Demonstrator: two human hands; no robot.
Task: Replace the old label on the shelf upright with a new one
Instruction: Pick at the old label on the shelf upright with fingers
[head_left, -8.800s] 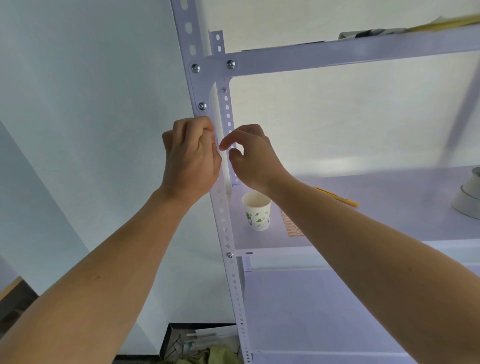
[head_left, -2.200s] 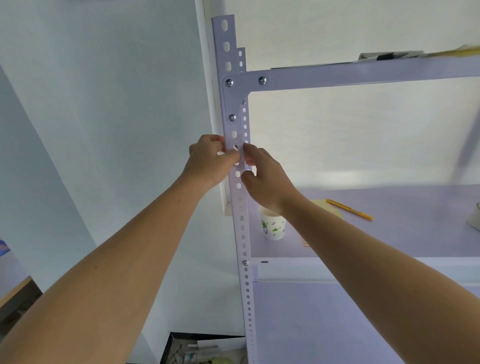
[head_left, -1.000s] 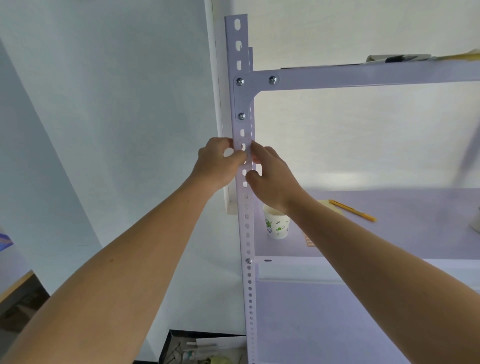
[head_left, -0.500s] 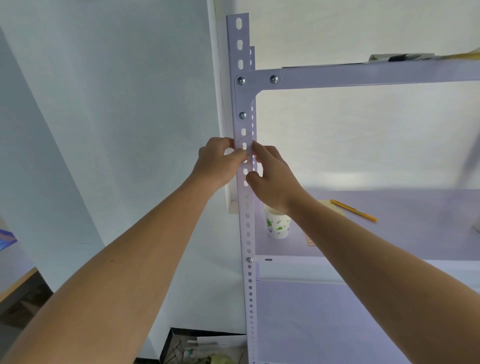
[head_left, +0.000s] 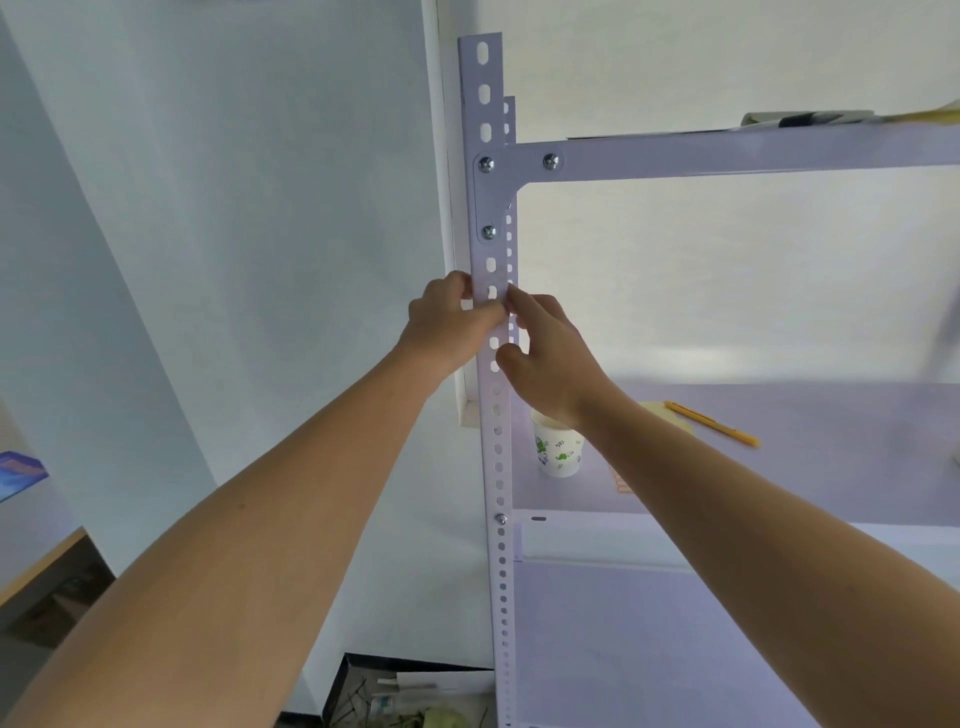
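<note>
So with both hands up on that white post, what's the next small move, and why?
Probably press and smooth downward along the upright: the left hand grips its edge and the right hand touches its front just below the bracket. The label itself is too small to see.

I'm looking at a pale lilac metal shelf unit. Its slotted upright (head_left: 498, 467) runs top to bottom, and the top shelf (head_left: 727, 153) is fixed to it with three bolts (head_left: 485, 164). Flat items (head_left: 810, 118) lie on that top shelf, their edges poking over its front; I can't tell what they are. On the middle shelf (head_left: 831, 467) a paper cup (head_left: 558, 457) with green print stands upright just beside the upright, and a yellow pen (head_left: 711, 423) lies further right. A lower shelf (head_left: 649, 649) sits beneath.
</note>
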